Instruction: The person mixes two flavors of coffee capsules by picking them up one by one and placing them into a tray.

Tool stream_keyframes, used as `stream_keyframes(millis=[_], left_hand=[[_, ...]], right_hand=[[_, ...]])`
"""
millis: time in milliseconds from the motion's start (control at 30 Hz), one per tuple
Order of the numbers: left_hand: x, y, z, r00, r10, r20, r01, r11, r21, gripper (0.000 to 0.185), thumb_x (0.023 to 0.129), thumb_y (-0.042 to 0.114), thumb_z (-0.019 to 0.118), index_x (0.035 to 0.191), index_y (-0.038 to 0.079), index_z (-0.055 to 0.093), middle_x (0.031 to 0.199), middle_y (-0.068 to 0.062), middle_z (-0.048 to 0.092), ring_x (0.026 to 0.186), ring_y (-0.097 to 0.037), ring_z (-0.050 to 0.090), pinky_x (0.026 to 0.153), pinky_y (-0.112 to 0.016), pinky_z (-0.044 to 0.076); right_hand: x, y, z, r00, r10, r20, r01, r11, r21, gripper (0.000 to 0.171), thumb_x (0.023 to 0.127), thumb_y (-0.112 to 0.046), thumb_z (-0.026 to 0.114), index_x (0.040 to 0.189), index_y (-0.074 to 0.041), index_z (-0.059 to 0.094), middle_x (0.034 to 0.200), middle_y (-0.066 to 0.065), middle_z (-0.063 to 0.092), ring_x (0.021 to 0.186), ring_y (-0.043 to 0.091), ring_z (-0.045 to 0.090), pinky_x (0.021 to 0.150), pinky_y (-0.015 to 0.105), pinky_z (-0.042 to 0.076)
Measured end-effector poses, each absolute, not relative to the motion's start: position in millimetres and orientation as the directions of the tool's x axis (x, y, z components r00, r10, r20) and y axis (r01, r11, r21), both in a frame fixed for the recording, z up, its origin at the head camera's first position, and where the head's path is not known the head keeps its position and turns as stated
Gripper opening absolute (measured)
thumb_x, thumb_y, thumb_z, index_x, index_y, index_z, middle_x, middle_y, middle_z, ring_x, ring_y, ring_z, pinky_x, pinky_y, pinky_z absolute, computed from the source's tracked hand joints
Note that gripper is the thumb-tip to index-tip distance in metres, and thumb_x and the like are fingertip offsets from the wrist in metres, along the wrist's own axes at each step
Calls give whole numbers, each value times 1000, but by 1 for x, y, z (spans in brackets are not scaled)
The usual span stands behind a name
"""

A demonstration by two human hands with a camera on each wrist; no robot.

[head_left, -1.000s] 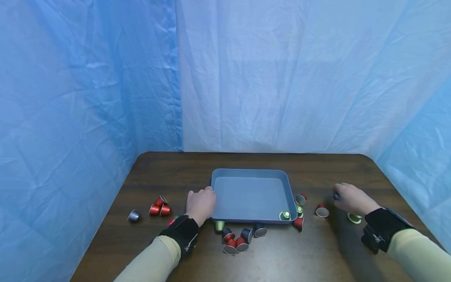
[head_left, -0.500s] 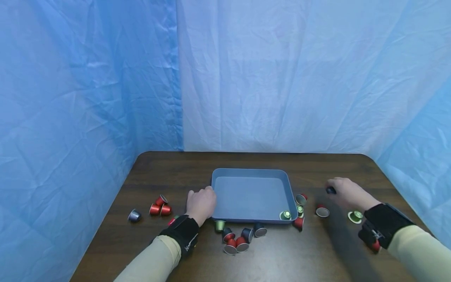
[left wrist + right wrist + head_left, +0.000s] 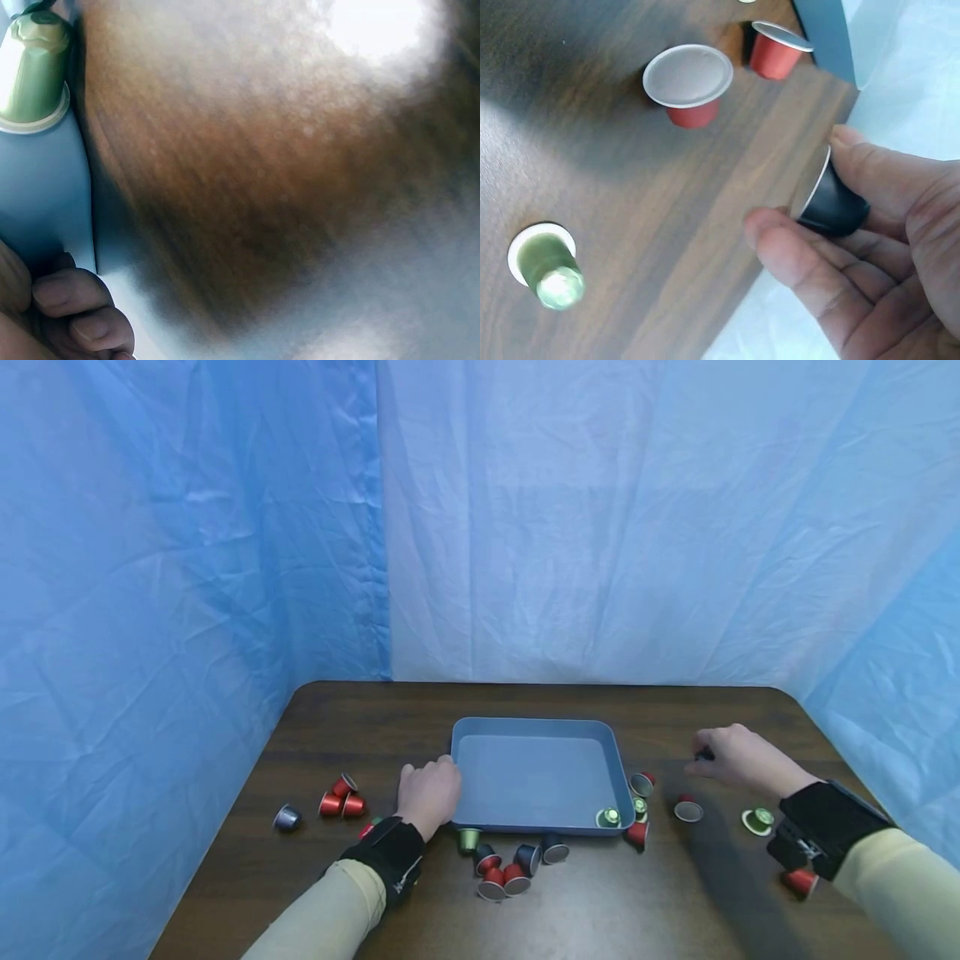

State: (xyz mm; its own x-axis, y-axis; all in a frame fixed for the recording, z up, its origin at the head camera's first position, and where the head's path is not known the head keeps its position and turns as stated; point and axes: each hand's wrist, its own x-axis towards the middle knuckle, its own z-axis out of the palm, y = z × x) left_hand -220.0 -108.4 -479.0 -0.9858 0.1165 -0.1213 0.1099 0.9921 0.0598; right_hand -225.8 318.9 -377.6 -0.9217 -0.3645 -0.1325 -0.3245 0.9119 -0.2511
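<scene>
While no writing shows, right hand [image 3: 885,247] pinches black capsule [image 3: 831,204], left hand [image 3: 427,793] grips tray [image 3: 536,727] edge

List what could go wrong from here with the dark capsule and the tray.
1. The right hand pinches the dark capsule only at the fingertips, above the table; it may slip and roll off.
2. On the way to the tray the hand may knock the red capsule lying between them.
3. The left hand grips only the tray's left rim, so a bump could shift it against the capsules along its near edge.
</scene>
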Motion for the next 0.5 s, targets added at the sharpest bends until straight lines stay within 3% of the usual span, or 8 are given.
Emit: stream_keyframes(millis=[333, 500], left_hand=[[-220, -109, -480, -985, 123, -120, 116, 991, 63, 13, 99, 20, 68, 102, 8, 70, 88, -5, 55, 75, -23, 58, 77, -45, 41], [-219, -109, -479, -984, 122, -129, 115, 992, 59, 13, 97, 20, 71, 102, 8, 70, 88, -5, 55, 75, -23, 58, 76, -45, 42]], right_hand=[[-221, 308, -362, -940, -332, -81, -317, 936, -157, 30, 91, -36, 76, 76, -15, 60, 63, -6, 53, 56, 11, 47, 53, 30, 34], [-221, 303, -356, -932, -360, -48, -348, 923, -166, 32, 91, -32, 77, 78, -15, 54, 64, -5, 47, 56, 11, 43, 53, 29, 31]])
